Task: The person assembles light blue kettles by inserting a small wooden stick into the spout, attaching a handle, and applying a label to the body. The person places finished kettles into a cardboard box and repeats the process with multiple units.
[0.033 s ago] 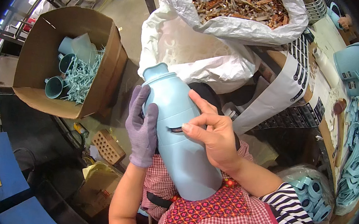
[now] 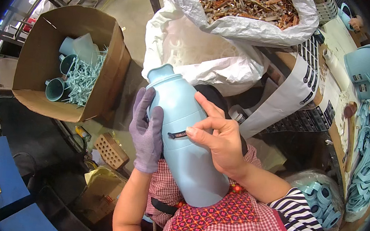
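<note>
A light blue plastic bottle (image 2: 191, 161) with a flared neck lies tilted in my lap, its mouth pointing away and a little left. My left hand (image 2: 147, 129), in a purple-grey glove, cups its left side, thumb against the front and fingers behind the edge. On the bottle's front sits a narrow black label (image 2: 177, 135), its left end showing. My bare right hand (image 2: 221, 139) presses its thumb at the label's right end; the index finger reaches up along the bottle's right side. What lies under the thumb is hidden.
A cardboard box (image 2: 79, 10) with blue cups and plastic scraps stands left. Ahead is an open white sack (image 2: 243, 74), below another sack (image 2: 259, 28) of coppery strips. On the right bench are blue vessels (image 2: 365, 64) and blue strips (image 2: 365, 157); a bag of blue parts (image 2: 320, 204) sits below.
More of the black label shows now at its left end, beside my right thumb. The bottle and my left hand have hardly moved.
</note>
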{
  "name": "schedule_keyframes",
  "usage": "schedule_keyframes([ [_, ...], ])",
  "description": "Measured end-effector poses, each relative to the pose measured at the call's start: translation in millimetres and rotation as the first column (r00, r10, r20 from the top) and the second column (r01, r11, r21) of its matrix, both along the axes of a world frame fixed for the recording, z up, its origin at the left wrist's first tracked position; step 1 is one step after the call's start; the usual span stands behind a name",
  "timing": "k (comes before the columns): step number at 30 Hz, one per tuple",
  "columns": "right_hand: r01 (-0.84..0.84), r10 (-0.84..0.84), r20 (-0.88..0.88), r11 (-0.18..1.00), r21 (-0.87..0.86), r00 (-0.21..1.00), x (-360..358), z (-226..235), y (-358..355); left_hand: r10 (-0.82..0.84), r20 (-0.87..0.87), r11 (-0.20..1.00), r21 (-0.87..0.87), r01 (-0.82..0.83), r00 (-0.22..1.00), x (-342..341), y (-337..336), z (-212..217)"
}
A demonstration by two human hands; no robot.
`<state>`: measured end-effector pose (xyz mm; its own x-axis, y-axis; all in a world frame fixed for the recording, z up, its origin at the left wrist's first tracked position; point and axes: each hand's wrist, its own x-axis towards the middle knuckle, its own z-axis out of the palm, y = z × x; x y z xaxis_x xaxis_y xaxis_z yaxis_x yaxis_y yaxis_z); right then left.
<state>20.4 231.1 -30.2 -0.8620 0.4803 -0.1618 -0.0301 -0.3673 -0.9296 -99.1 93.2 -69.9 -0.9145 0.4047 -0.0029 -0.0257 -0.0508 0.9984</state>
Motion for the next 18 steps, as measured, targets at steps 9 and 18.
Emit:
schedule_keyframes([
  [9, 0.088, -0.096, 0.075, 0.991, 0.103, 0.993, 3.0, -8.3, -7.6, 0.006, 0.003, 0.998, -0.057, -0.005, 1.000, 4.0, 1.6, 8.8],
  [18, 0.123, -0.123, 0.078, 0.992, 0.010, 0.989, 3.1, -10.1, -4.4, -0.018, 0.025, 1.000, 0.007, 0.018, 1.000, 4.0, -2.6, 8.6],
])
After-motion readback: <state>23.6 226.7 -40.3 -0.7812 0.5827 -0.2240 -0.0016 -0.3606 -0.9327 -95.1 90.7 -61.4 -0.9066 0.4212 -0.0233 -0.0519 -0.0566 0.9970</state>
